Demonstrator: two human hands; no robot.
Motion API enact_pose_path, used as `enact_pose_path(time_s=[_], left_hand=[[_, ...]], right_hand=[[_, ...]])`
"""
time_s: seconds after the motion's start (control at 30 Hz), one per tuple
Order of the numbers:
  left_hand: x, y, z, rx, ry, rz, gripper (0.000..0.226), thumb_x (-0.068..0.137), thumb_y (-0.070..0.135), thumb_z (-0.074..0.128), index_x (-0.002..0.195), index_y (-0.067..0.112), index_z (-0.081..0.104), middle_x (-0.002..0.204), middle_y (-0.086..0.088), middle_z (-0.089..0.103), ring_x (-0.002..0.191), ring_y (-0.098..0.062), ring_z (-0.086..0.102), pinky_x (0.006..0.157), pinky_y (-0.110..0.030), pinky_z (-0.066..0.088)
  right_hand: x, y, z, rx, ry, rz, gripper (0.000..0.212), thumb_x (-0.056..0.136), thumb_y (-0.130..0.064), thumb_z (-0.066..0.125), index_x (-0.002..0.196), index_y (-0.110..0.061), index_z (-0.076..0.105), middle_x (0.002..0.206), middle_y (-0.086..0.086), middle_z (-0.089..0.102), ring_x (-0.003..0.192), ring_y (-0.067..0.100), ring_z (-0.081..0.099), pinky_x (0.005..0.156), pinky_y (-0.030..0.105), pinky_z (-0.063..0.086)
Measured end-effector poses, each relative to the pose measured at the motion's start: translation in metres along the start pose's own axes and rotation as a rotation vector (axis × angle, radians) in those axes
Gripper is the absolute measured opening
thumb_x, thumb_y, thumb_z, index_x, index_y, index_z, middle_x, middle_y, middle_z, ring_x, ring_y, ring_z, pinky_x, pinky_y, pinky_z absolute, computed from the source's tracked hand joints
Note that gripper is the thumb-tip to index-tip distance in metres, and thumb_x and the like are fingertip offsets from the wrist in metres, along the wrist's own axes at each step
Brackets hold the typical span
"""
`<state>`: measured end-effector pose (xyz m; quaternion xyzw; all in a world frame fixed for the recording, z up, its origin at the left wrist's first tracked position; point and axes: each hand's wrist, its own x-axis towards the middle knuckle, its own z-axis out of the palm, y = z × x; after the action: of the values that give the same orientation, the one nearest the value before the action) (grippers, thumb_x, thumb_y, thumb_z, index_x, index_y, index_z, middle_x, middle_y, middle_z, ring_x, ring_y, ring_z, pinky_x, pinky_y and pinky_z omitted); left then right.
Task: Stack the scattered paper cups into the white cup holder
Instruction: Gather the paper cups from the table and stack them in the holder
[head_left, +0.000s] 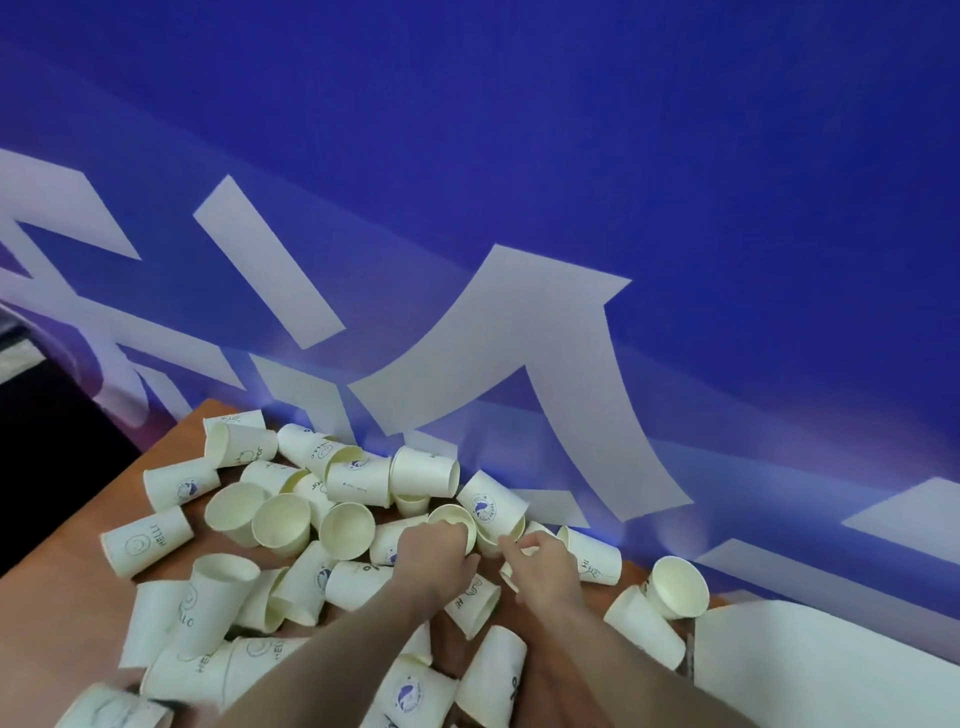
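Several white paper cups lie scattered and tumbled over a brown wooden table; some carry blue logos or "HELLO" prints. My left hand reaches into the middle of the pile, its fingers curled round the rim of an open cup that faces me. Just to its right, my right hand pinches the rim of a neighbouring cup, which lies under a cup with a blue logo. No cup holder is recognisable in view.
A blue banner with large white letters rises directly behind the table. A white sheet-like surface lies at the lower right. The table's left edge drops to a dark floor. More cups sit to the right of my hands.
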<state>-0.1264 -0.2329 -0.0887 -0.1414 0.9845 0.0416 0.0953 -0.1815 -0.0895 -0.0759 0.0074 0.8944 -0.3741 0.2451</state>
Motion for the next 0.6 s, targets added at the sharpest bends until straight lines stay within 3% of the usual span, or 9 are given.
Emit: enact_pose_path(time_s=[0.07, 0.2, 0.37, 0.6], left_hand=[[0.007, 0.001, 0.005, 0.001, 0.008, -0.001, 0.037, 0.094, 0.054, 0.044, 0.106, 0.023, 0.059, 0.104, -0.001, 0.065, 0.094, -0.024, 0.063, 0.067, -0.031, 0.037], [0.016, 0.001, 0.009, 0.016, -0.005, 0.008, 0.033, 0.094, 0.049, 0.044, 0.102, 0.022, 0.063, 0.104, -0.001, 0.066, 0.096, -0.023, 0.063, 0.068, -0.031, 0.036], [0.017, 0.004, 0.004, 0.062, -0.003, 0.018, 0.029, 0.098, 0.034, 0.041, 0.102, 0.018, 0.065, 0.103, -0.004, 0.067, 0.094, -0.026, 0.064, 0.068, -0.032, 0.039], [0.004, 0.005, -0.015, 0.056, 0.087, -0.002, 0.027, 0.096, 0.032, 0.041, 0.101, 0.019, 0.065, 0.101, -0.001, 0.068, 0.092, -0.023, 0.065, 0.066, -0.029, 0.04]], right_hand=[[0.008, -0.003, 0.004, 0.1, -0.002, 0.002, 0.027, 0.082, -0.049, 0.066, 0.09, -0.023, 0.063, 0.081, 0.006, 0.071, 0.076, 0.026, 0.067, 0.078, 0.037, 0.056], [0.017, -0.005, 0.008, 0.204, -0.041, 0.018, 0.018, 0.088, -0.036, 0.064, 0.074, -0.025, 0.062, 0.061, 0.001, 0.067, 0.046, 0.013, 0.055, 0.053, 0.024, 0.049], [0.016, -0.008, 0.006, 0.245, -0.052, 0.012, 0.021, 0.092, -0.026, 0.062, 0.075, -0.014, 0.065, 0.059, 0.003, 0.064, 0.042, 0.013, 0.051, 0.044, 0.018, 0.041], [-0.005, -0.011, -0.012, 0.223, -0.02, -0.064, 0.029, 0.092, -0.024, 0.062, 0.063, -0.02, 0.06, 0.057, 0.001, 0.064, 0.037, 0.002, 0.048, 0.039, 0.015, 0.037]])
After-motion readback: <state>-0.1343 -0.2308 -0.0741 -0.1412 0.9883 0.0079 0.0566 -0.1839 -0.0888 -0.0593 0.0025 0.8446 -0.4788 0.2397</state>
